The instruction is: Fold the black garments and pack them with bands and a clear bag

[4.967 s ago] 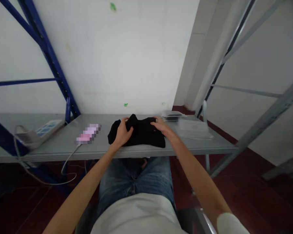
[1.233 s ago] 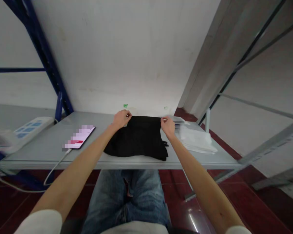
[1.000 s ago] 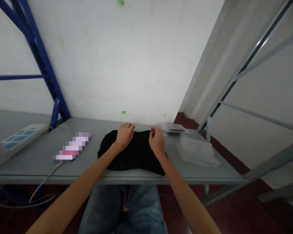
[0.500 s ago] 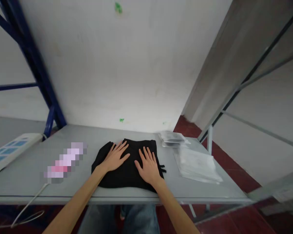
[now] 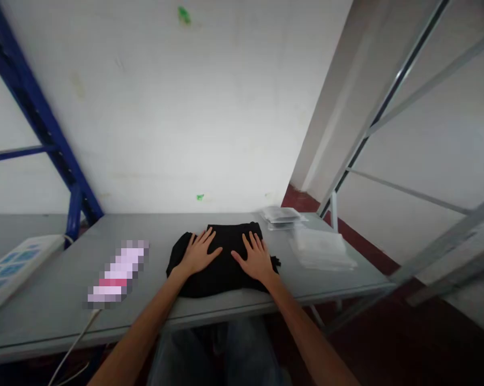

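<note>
A black cloth garment [image 5: 228, 271] lies folded on the grey table [image 5: 145, 305] in front of me; its exact kind cannot be made out. My left hand [image 5: 199, 254] rests flat on its left part, fingers spread. On its right part my right hand [image 5: 257, 260] lies flat too, with the fingers apart. Dark strands, like ties or fringe, stick out at the garment's right edge beside my right hand.
Right of the garment lie a stack of clear plastic bags [image 5: 322, 247] and a smaller pile of packets [image 5: 282, 215]. A blurred-out device with a cable [image 5: 115, 276] and a white power strip [image 5: 19, 265] are on the left. A blue metal frame [image 5: 52, 123] stands beyond.
The camera view has tilted and turned a little, so the whole scene shifts. Both hands stay flat on the black garment, the right one slightly higher on it.
</note>
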{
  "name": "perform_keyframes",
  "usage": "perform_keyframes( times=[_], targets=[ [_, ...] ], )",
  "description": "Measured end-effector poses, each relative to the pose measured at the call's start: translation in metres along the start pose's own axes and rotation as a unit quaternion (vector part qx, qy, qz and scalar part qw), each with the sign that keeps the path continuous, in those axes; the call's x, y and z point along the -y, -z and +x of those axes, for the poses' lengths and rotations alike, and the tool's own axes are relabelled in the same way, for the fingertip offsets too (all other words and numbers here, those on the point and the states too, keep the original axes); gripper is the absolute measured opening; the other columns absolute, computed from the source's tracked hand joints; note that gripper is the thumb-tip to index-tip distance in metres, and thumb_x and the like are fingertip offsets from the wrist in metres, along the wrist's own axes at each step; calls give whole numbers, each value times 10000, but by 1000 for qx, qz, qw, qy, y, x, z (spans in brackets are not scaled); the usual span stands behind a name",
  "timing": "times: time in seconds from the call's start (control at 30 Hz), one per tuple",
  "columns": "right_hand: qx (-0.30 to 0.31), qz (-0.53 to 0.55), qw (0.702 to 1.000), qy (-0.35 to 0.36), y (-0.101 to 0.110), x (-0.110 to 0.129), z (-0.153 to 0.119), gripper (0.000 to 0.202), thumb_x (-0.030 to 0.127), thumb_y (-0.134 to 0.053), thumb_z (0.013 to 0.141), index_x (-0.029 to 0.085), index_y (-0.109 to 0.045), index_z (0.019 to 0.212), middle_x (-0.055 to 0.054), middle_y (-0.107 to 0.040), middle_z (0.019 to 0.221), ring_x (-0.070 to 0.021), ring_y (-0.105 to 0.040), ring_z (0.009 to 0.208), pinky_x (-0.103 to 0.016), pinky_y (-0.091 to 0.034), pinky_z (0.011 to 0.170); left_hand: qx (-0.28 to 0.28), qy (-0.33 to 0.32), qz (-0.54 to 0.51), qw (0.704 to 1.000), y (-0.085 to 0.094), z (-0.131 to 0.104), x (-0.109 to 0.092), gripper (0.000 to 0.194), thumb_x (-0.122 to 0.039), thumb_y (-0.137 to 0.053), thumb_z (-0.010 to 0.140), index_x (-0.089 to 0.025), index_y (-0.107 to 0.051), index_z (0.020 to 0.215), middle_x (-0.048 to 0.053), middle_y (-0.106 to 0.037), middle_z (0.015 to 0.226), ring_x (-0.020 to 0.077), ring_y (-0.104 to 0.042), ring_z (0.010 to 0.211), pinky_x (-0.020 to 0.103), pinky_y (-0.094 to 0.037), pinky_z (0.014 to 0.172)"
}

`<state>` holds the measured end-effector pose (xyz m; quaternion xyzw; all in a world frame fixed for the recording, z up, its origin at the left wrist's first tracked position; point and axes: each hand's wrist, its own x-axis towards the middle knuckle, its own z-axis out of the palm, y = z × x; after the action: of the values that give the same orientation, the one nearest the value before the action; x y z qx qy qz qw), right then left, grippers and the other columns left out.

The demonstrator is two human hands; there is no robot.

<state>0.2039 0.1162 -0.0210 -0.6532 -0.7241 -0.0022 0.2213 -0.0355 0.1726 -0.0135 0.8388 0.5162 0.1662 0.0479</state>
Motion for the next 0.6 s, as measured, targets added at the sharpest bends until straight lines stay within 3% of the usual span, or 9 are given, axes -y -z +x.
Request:
perform_keyframes(
  times=[0.23,0.3,0.4,0.6],
  targets=[
    [-108,62,991,43,13,-8,-7,705,503,-389,1069,102,-332,1646,-178,-405,1654,-300,-325,1568,-519,-305,1270,9,-5,-9,1000,5,-1,-2,704,-612,-386,1024,-214,-419,1604,117,-292,1714,294,-306,1583,592,-181,1298],
    [-86,76,990,80,17,-12,-11,684,486,-386,1072,122,-336,1648,-169,-438,1638,-295,-355,1555,-514,-346,1253,2,-4,-13,1000,5,-1,-2,705,-616,-381,1022,-215,-423,1601,118,-300,1711,291,-316,1579,589,-187,1297],
    [-30,61,991,119,20,-16,-17,686,514,-378,1076,119,-361,1637,-155,-429,1646,-296,-322,1571,-519,-311,1273,0,-3,-16,1000,5,-3,-1,705,-613,-391,1021,-212,-421,1601,122,-306,1706,282,-338,1570,581,-182,1300],
    [25,32,992,123,22,-19,-21,803,678,-414,1027,152,-385,1633,-145,-384,1665,-345,-308,1572,-569,-237,1289,-7,-7,-10,1000,6,-4,-1,681,-617,-422,1022,-268,-415,1607,94,-330,1699,271,-349,1565,563,-191,1304]
  ],
)
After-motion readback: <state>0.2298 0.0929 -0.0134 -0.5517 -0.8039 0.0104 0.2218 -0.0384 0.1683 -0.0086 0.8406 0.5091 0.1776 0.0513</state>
